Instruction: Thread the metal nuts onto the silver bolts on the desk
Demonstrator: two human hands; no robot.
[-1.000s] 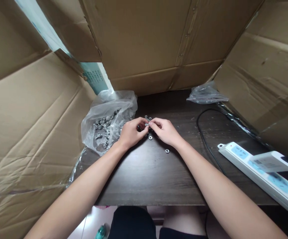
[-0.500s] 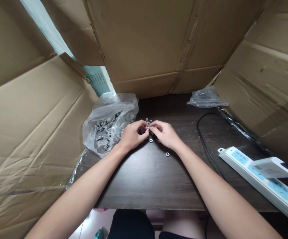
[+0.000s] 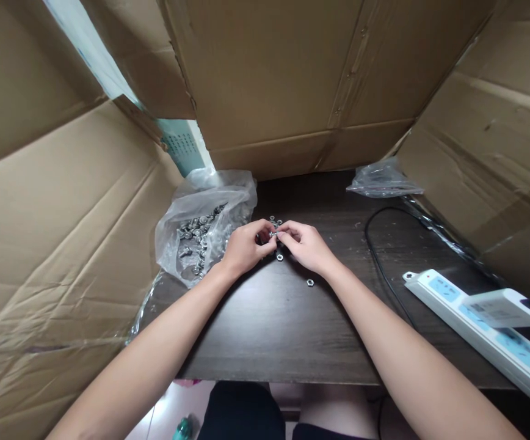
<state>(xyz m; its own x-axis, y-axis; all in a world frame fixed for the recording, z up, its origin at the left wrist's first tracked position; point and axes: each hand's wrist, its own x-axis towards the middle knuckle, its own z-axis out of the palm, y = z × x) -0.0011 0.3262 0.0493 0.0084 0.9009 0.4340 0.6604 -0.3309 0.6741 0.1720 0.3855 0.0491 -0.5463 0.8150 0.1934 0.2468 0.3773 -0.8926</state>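
My left hand (image 3: 250,247) and my right hand (image 3: 305,246) meet over the dark table, both with fingers pinched. Between their fingertips is a small metal bolt (image 3: 273,234), gripped from the left and from the right. Whether a nut sits on it is too small to tell. One loose hex nut (image 3: 280,258) lies just below the fingertips, and another nut (image 3: 310,283) rests nearer me, below my right hand. Several more nuts (image 3: 272,218) lie behind the fingers, partly hidden. Beside my left hand stands an open clear plastic bag (image 3: 173,214) with many metal bolts (image 3: 194,235) in it.
Cardboard walls (image 3: 292,73) surround the dark table (image 3: 265,342) at the back and sides. A second plastic bag (image 3: 384,179) lies at the back right. A black cable (image 3: 368,235) curves near a white power strip (image 3: 457,311) with a white plug (image 3: 503,308) at the right.
The whole view has shifted slightly. Both hands keep their pinch on the bolt, with the fingers barely moved; the nuts and bags lie as before.
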